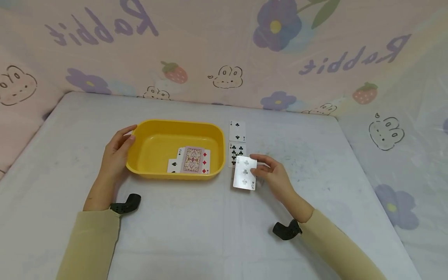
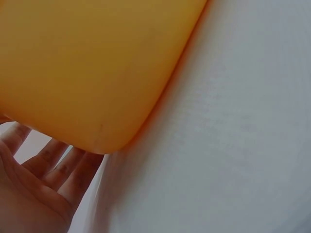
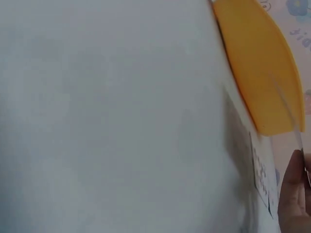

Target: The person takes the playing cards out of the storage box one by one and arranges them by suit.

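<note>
At the left end of a yellow plastic basin (image 1: pixel 154 142), my left hand (image 1: pixel 115 153) grips the rim, thumb over the edge. The left wrist view shows its fingers (image 2: pixel 80 177) against the outer wall. My right hand (image 1: pixel 276 179) pinches a three of clubs (image 1: pixel 242 181) by its right edge, above the table and face up. In the right wrist view this card (image 3: pixel 290 112) appears nearly edge-on. Behind it lies a higher clubs card (image 1: pixel 239 147), partly covered by it, and beyond that a two of clubs (image 1: pixel 237 131).
Inside the basin lie several cards: a patterned card back (image 1: pixel 192 159), a diamonds card (image 1: pixel 207 159) and spades cards (image 1: pixel 174 166). A white cloth (image 1: pixel 182 225) covers the table. A printed fabric backdrop (image 1: pixel 203 42) rises behind it.
</note>
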Motion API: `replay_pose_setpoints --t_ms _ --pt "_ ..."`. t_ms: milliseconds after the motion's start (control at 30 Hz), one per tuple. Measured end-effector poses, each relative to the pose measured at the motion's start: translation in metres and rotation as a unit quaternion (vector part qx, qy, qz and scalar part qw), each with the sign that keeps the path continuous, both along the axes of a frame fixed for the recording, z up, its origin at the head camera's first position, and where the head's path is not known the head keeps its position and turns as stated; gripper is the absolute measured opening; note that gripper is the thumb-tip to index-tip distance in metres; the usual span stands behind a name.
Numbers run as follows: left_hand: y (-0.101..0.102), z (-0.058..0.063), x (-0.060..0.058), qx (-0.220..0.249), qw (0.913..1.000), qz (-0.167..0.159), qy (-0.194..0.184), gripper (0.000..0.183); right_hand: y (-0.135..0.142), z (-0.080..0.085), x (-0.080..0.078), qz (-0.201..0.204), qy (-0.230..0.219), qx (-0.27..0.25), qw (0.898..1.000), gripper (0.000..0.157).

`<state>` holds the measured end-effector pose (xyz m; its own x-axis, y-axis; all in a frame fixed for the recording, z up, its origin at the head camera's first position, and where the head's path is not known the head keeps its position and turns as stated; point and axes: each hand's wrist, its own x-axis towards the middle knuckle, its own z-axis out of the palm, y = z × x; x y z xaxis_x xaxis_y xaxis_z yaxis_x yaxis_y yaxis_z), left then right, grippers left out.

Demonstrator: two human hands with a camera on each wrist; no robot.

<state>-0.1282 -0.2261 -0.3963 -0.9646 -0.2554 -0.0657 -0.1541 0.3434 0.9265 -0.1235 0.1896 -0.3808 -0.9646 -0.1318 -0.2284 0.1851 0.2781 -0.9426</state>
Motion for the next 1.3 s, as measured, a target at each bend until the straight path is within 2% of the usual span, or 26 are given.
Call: replay_pose_setpoints --t_ms 233,333,533,733,900,1000,1067,1300 --pt "-0.001 -0.001 0.000 0.003 1.0000 0.001 0.009 0.044 0.001 -0.010 0.013 0.040 -0.023 0.016 0.999 0.049" --pt "-0.001 -0.001 -0.001 0.005 0.9999 0.001 0.011 0.043 -0.002 -0.012 0.017 0.048 -0.015 0.039 0.998 0.047" --pt "-0.001 0.000 -0.001 0.003 0.9998 0.002 0.021 0.043 -0.010 -0.016 0.020 0.056 0.044 0.096 0.993 0.042" --pt "-0.001 0.001 -0.002 0.000 0.9999 0.000 0.014 0.043 -0.018 -0.018 0.021 0.046 0.121 0.179 0.975 0.038" --pt "0.000 0.002 -0.001 -0.007 0.9999 0.002 0.013 0.043 -0.022 -0.016 0.022 0.037 0.151 0.212 0.965 0.038" --pt "0.000 0.003 -0.001 -0.009 0.9998 0.001 0.016 0.043 -0.024 -0.013 0.020 0.032 0.151 0.209 0.966 0.037" --pt "0.000 0.003 -0.001 -0.009 0.9998 0.002 0.015 0.043 -0.026 -0.009 0.018 0.028 0.142 0.191 0.971 0.035" --pt "0.001 0.000 0.001 -0.003 0.9999 -0.001 0.017 0.043 -0.041 0.011 0.001 0.014 0.117 0.080 0.990 0.034"
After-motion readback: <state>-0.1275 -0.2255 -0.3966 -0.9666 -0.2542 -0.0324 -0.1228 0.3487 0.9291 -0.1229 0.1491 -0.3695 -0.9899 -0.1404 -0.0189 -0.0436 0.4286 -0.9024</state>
